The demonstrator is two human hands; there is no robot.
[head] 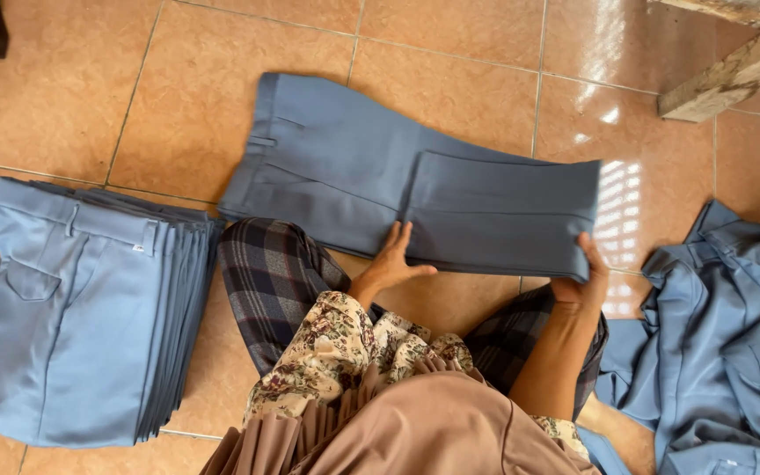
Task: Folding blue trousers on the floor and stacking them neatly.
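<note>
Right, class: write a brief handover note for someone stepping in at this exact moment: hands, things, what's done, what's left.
Left hand: flat on the trousers, at the folded leg's near edge.
Right hand: fingers gripping the folded leg end.
Done: stack of folded trousers on the left; this pair folded over once.
Left: finishing this pair; the unfolded heap on the right.

Glossy terracotta floor tiles [63, 97] catch window light; wooden beams [736, 70] lie top right.
</note>
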